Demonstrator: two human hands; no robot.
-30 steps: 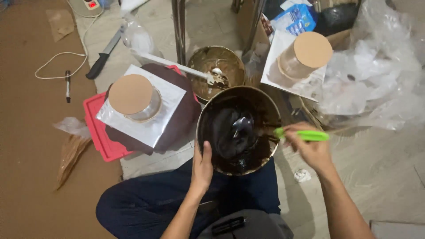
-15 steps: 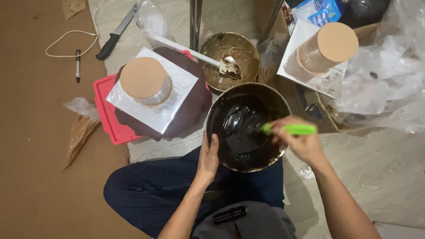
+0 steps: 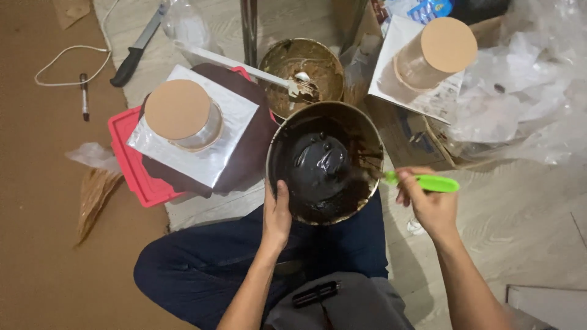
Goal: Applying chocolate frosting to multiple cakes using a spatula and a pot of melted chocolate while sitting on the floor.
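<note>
A round metal bowl [image 3: 367, 131] full of dark glossy batter [image 3: 319, 168] rests on my lap. My left hand [image 3: 276, 215] grips the bowl's near rim, thumb inside. My right hand [image 3: 428, 201] is closed on a green-handled spatula [image 3: 428, 182] whose blade end dips into the batter at the bowl's right side. I sit cross-legged in dark trousers on the floor.
Behind the bowl stands a second, smeared bowl [image 3: 324, 58] with a white spatula [image 3: 244, 67] in it. To the left a cork-lidded glass jar [image 3: 182, 116] sits on foil over a red tray [image 3: 131, 168]. Another jar [image 3: 440, 52], crumpled plastic [image 3: 526, 91], a knife [image 3: 137, 49] and a marker [image 3: 84, 96] lie around.
The view has shifted, so the bowl appears lower and more central. My right hand has drawn the green spatula toward the bowl's right edge; my left hand keeps its hold on the rim.
</note>
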